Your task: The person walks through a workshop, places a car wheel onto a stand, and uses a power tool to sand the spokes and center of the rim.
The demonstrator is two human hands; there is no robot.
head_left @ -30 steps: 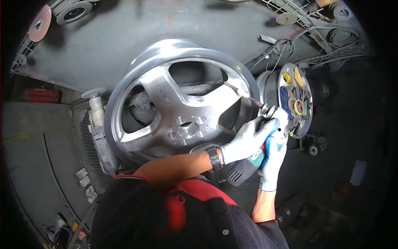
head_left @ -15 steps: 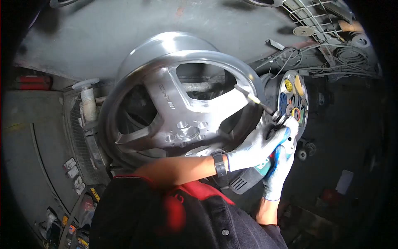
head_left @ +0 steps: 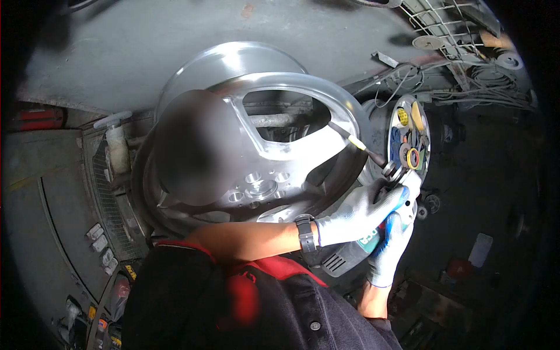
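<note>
A large silver alloy wheel (head_left: 280,153) fills the middle of the view. A green and black power tool (head_left: 341,262) lies below its right side, and its narrow arm (head_left: 366,149) reaches up to the spoke beside the right window. My left hand (head_left: 361,213), in a white and blue glove with a watch at the wrist, is wrapped round the front part of the tool. Lower right, my right hand (head_left: 388,254), gloved alike, grips the tool's body. A blurred dark patch hides the wheel's left part.
A round tray (head_left: 430,137) of discs and tape stands right of the wheel. Cables (head_left: 496,81) and a wire rack (head_left: 437,20) are at the upper right. A white-wrapped post (head_left: 118,150) stands at the left, with small boxes (head_left: 99,241) below it.
The view has shifted slightly. A blurred dark patch now covers the wheel's left spoke. Both hands keep their hold on the tool, and its arm stays at the right spoke.
</note>
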